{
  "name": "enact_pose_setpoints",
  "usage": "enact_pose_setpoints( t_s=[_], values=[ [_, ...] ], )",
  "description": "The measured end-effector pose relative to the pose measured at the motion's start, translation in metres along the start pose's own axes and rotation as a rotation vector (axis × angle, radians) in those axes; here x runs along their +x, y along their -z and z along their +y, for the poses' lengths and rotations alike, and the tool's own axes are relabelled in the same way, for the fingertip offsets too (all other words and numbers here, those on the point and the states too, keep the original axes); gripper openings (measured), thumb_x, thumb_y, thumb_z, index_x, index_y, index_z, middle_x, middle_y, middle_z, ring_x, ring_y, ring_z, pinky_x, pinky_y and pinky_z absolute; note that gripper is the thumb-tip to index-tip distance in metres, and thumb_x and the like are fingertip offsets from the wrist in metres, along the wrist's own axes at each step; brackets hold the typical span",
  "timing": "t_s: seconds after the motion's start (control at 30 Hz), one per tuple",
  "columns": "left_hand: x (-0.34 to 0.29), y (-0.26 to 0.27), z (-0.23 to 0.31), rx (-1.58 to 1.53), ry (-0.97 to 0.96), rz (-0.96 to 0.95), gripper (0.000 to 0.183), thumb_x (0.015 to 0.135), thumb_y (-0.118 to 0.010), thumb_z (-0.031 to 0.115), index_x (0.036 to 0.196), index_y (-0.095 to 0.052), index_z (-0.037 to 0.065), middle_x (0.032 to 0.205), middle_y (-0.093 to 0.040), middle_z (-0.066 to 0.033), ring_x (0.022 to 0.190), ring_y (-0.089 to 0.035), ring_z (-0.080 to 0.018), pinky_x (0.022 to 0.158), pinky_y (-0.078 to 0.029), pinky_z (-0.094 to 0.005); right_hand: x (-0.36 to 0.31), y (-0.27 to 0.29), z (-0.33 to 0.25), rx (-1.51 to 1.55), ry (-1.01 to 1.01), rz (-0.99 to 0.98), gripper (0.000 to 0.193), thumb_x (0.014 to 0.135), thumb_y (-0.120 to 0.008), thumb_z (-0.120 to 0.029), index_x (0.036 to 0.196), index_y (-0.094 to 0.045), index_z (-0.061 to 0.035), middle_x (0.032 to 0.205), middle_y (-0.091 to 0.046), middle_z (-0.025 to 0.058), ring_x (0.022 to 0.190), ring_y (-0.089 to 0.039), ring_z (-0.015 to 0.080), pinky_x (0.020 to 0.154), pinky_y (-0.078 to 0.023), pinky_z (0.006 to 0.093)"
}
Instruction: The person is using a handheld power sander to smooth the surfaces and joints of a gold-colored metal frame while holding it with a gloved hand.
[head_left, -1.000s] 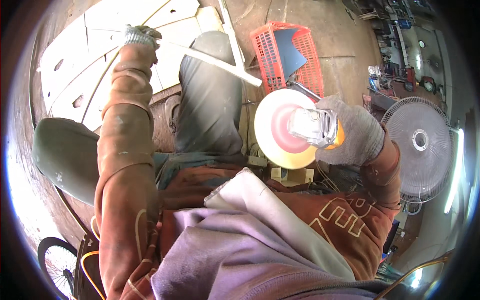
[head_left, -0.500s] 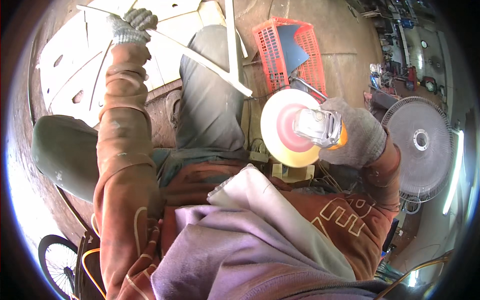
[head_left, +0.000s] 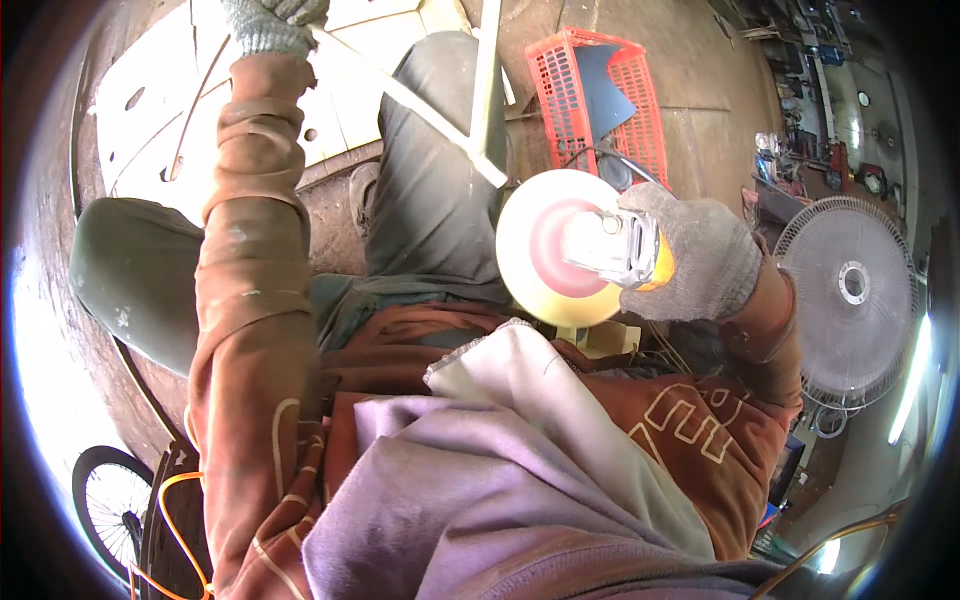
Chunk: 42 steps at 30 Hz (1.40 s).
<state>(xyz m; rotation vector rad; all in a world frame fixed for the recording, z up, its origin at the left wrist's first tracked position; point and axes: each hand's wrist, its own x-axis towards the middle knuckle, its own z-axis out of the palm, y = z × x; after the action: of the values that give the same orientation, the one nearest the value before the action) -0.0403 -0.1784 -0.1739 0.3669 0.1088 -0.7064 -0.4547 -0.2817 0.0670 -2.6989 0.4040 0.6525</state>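
Observation:
My right hand [head_left: 705, 258], in a grey knit glove, is wrapped round the yellow body of an angle grinder with a silver gear head [head_left: 615, 248]. Its round pale disc [head_left: 522, 250], pinkish at the centre, faces up in the picture; whether it spins I cannot tell. Far out at the upper left, my gloved left hand [head_left: 275, 25] is closed on a thin, pale, V-shaped metal frame [head_left: 430, 117], partly cut off by the top edge. The frame's joined corner lies over my knee, just beyond the disc and apart from it.
A red plastic crate [head_left: 560, 105] with a blue-grey sheet [head_left: 603, 92] stands beyond the grinder. A large round fan [head_left: 845, 300] is at my right. White board [head_left: 140, 130] lies on the floor at the left, and a spoked wheel [head_left: 105, 515] stands at lower left. Purple cloth [head_left: 450, 490] hangs in front of me.
The grinder has moved a little left, closer to the frame's corner. My left hand sits higher in the picture, partly out of view. The surroundings have shifted slightly right.

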Motion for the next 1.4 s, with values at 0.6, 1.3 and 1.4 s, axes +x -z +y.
enact_pose_setpoints(
  t_s=[0.6, 1.3, 1.4],
  values=[
    [-0.008, -0.037, -0.016, -0.135, -0.117, -0.099, 0.078, 0.105, -0.033, 0.069, 0.122, -0.059, -0.002, 0.055, -0.027, 0.0081, 0.043, -0.024, -0.0072, 0.038, -0.025, -0.0237, 0.012, 0.003, 0.021, -0.025, 0.01, 0.067, 0.065, 0.069, -0.09, -0.03, 0.123, -0.06, -0.0097, 0.096, -0.073, 0.0127, 0.086, -0.073, 0.0372, 0.074, -0.059, 0.0441],
    [-0.005, -0.036, -0.013, -0.132, -0.091, -0.041, 0.07, 0.105, -0.033, 0.067, 0.109, -0.056, 0.001, 0.054, -0.026, 0.0074, 0.042, -0.024, -0.0082, 0.038, -0.024, -0.0247, 0.039, 0.003, 0.024, -0.041, -0.016, -0.005, 0.063, 0.072, -0.087, -0.032, 0.121, -0.056, -0.0079, 0.094, -0.072, 0.0189, 0.091, -0.071, 0.0404, 0.078, -0.058, 0.0469],
    [-0.007, -0.042, -0.015, -0.122, -0.091, -0.001, 0.074, 0.106, -0.035, 0.068, 0.116, -0.059, -0.001, 0.054, -0.026, 0.0081, 0.042, -0.023, -0.0073, 0.037, -0.024, -0.0241, 0.034, 0.001, 0.026, -0.028, 0.043, 0.041, 0.062, 0.072, -0.086, -0.032, 0.121, -0.056, -0.0082, 0.091, -0.071, 0.0179, 0.089, -0.071, 0.0407, 0.077, -0.057, 0.047]
  ],
)
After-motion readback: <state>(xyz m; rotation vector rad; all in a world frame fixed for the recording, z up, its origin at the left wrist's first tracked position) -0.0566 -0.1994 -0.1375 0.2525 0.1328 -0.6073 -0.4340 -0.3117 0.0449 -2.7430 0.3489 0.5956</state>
